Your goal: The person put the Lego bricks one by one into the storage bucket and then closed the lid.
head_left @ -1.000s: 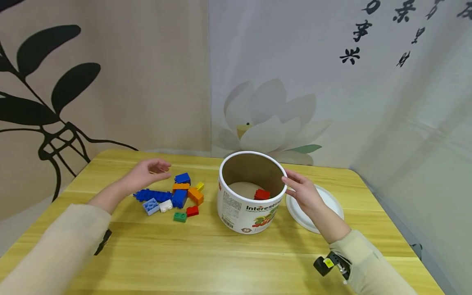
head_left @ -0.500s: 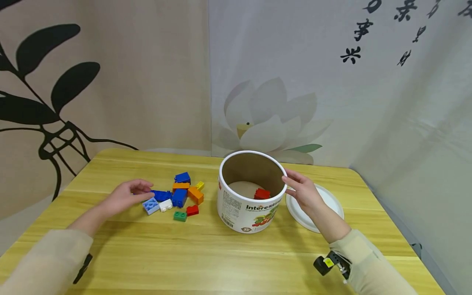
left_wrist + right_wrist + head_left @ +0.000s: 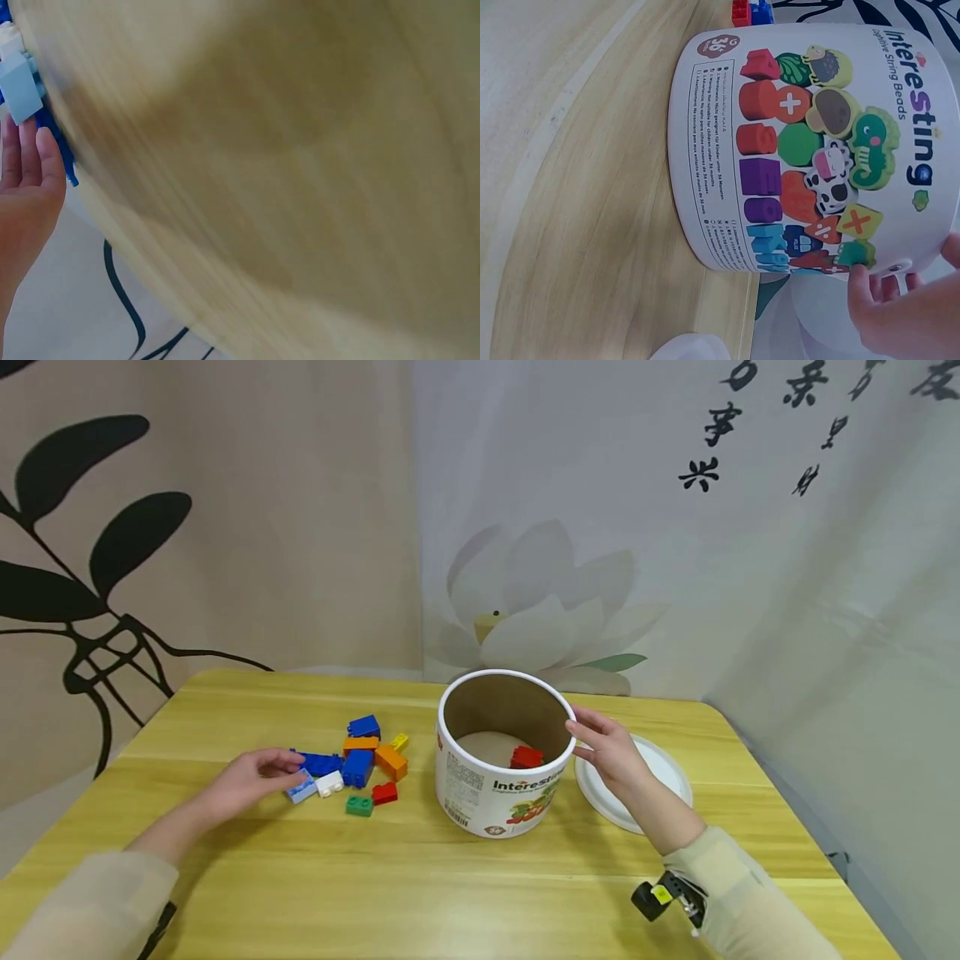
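Note:
My left hand (image 3: 251,779) is at the light blue brick (image 3: 302,788) on the left of the table. In the left wrist view its fingers reach the near end of that light blue brick (image 3: 21,88), the thumb beside a long dark blue brick (image 3: 63,150). My right hand (image 3: 611,752) holds the rim of a white cardboard bucket (image 3: 480,793) at its right side; the right wrist view shows the fingers against the printed wall of the bucket (image 3: 780,150). Inside the bucket lies a red brick (image 3: 527,757).
Near the left hand lie a white brick (image 3: 330,783), a blue brick (image 3: 357,769), an orange brick (image 3: 392,762), a green brick (image 3: 359,806), a red brick (image 3: 385,792) and a yellow brick (image 3: 400,742). A white lid (image 3: 678,777) lies right of the bucket, partly behind the right arm.
My left hand has come down and left from above the bricks to the light blue brick. The right hand stays at the bucket's rim. The head view has shifted slightly.

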### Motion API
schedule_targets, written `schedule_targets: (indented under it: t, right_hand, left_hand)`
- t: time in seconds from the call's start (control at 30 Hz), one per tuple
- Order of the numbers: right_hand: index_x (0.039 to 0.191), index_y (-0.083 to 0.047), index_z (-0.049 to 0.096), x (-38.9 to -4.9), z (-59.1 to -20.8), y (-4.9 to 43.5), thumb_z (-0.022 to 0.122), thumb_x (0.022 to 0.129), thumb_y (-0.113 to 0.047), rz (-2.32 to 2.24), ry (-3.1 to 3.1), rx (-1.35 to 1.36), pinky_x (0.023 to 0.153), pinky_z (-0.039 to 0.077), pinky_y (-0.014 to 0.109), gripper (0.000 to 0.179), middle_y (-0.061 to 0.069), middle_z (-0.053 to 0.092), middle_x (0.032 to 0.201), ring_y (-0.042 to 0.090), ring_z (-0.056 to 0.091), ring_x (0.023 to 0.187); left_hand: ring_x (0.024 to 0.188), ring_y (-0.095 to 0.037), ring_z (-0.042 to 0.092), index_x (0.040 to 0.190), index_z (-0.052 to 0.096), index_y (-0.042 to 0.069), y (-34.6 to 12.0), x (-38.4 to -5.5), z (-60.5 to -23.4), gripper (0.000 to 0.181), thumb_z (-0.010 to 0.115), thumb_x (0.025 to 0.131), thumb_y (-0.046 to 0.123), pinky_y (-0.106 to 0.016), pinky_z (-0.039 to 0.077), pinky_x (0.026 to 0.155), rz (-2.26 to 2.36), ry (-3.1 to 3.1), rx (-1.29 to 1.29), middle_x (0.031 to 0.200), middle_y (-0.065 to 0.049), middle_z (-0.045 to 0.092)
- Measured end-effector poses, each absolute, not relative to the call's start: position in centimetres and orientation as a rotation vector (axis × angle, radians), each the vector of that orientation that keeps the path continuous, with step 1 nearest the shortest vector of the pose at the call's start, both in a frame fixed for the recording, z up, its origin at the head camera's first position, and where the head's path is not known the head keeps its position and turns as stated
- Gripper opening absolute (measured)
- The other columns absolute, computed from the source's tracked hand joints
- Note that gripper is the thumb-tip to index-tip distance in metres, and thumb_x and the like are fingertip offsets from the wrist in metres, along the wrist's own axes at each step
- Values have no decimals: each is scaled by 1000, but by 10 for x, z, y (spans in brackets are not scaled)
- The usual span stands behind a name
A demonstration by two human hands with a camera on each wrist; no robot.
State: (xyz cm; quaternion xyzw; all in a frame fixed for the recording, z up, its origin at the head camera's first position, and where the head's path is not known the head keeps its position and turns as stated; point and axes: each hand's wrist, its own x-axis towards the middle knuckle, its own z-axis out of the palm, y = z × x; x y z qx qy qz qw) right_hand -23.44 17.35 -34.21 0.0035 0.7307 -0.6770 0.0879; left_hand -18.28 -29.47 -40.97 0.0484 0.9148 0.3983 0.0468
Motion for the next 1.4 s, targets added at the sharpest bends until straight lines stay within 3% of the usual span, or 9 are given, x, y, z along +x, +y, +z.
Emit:
schedule_targets:
  t: [0.37, 0.63, 0.87, 1.0, 1.4]
  right_hand:
    - [141, 1, 36, -235, -343, 174, 51, 96, -15, -2000, 2186, 9, 92, 48, 27, 50, 18, 39, 142, 15, 50, 114]
    - [141, 0, 37, -237, -344, 174, 51, 96, -14, -2009, 2161, 16, 84, 49, 21, 49, 16, 40, 141, 23, 45, 122]
    - [141, 0, 37, -237, -343, 175, 50, 96, -14, -2001, 2160, 10, 81, 49, 19, 49, 18, 38, 142, 18, 49, 115]
    - [141, 0, 37, -236, -343, 175, 50, 96, -14, -2003, 2154, 7, 87, 49, 24, 49, 17, 38, 141, 19, 48, 116]
    - [141, 0, 36, -235, -344, 175, 51, 96, -14, -2010, 2149, 12, 81, 49, 19, 50, 16, 39, 140, 23, 45, 120]
  left_hand:
    - [86, -17, 55, 117, 55, -5, -295, -178, -417, 52, 75, 78, 22, -23, 49, 64, 1164, 2745, 275, 105, -17, 61]
    - [81, -18, 54, 114, 55, -7, -294, -179, -414, 44, 72, 79, 14, -22, 48, 60, 1155, 2762, 245, 98, -15, 61]
    - [87, -19, 55, 116, 56, -5, -296, -183, -404, 47, 72, 80, 21, -25, 47, 68, 1115, 2827, 198, 103, -14, 63]
    - [91, -21, 55, 118, 56, -4, -295, -183, -393, 49, 71, 81, 25, -27, 47, 72, 1116, 2836, 197, 107, -14, 62]
    - [89, -18, 54, 123, 53, -3, -288, -197, -352, 49, 67, 86, 26, -25, 50, 66, 1141, 2834, 256, 104, -14, 61]
